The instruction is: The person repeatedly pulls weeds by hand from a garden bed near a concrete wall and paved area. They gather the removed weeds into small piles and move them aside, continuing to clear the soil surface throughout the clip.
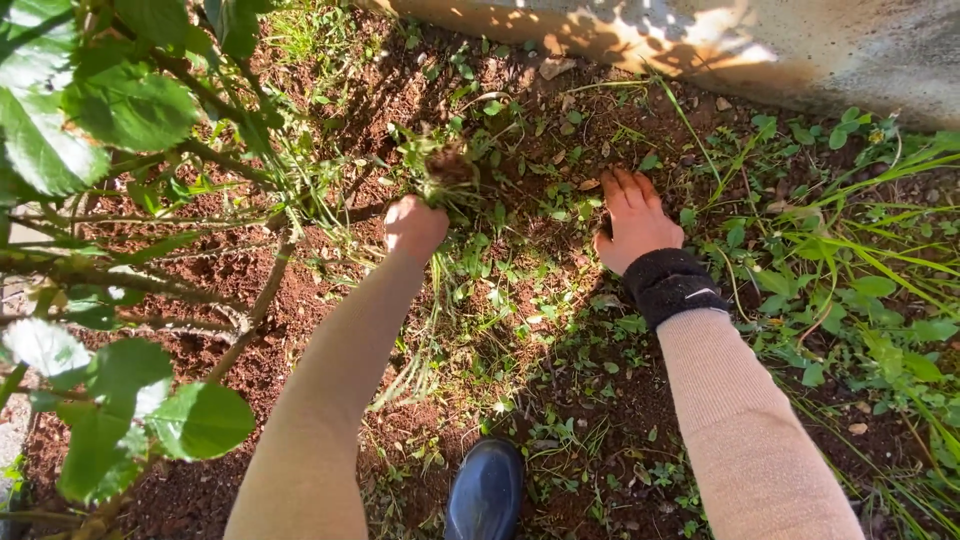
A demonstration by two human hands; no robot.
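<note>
Our left hand (414, 228) is closed in a fist around a tuft of weeds (447, 168), gripping low on the stems, with the leafy heads sticking up just past the knuckles. The tuft is still close to the red soil (250, 275), just beside the base of a thorny shrub (120, 110); we cannot tell whether its roots are free of the ground.

Our right hand (634, 222) lies open, palm down, fingers together, pressed flat on the ground to the right of the tuft. A dark wristband (668, 285) sits at the cuff of a pale sleeve (745, 430).

Handling, as we judge it: the weeds are light, thin and soft. Stems this slender likely snap if pulled from the top, so the hold belongs low, right at the soil line, where our fist already sits. The soil looks loose and crumbly, so the roots probably give without much force. The shrub's branches (255, 300) pass close to the left forearm, and they look stiff and prickly.

Further out: low green weeds (560, 330) cover the patch between our arms, long grass blades (870, 250) spread to the right, a concrete wall (800, 45) runs along the top, and a dark rubber boot (487, 490) stands at the bottom edge.
</note>
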